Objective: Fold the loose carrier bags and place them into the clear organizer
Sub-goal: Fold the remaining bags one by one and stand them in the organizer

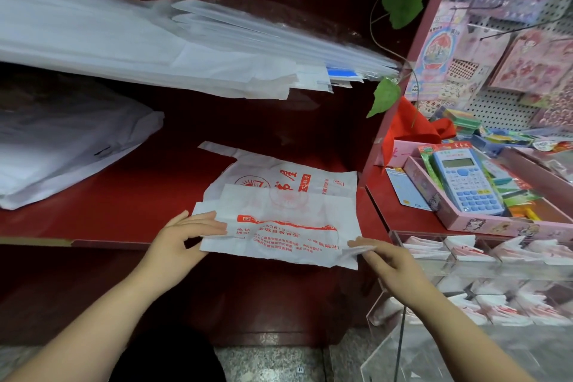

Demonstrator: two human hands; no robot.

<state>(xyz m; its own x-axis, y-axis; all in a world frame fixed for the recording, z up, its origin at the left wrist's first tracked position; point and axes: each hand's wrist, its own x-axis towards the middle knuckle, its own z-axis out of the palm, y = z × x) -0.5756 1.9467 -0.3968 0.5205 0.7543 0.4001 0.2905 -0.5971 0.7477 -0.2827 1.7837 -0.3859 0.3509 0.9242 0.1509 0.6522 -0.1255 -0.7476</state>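
A white carrier bag with red print [279,220] lies on the red shelf [139,201], its near part folded up over the rest. My left hand [183,236] holds the bag's left edge, fingers straight on top and the thumb under it. My right hand [381,257] pinches the near right corner between thumb and fingers. The clear organizer [465,263] stands to the right, below shelf level, and its compartments hold several folded white-and-red bags.
Stacks of white bags [155,40] lie on the upper shelf and another pile [62,146] at the left. A pink tray with a blue calculator [468,183] sits at the right beside a pegboard of stickers [511,40]. Green leaves [384,96] hang near the pink post.
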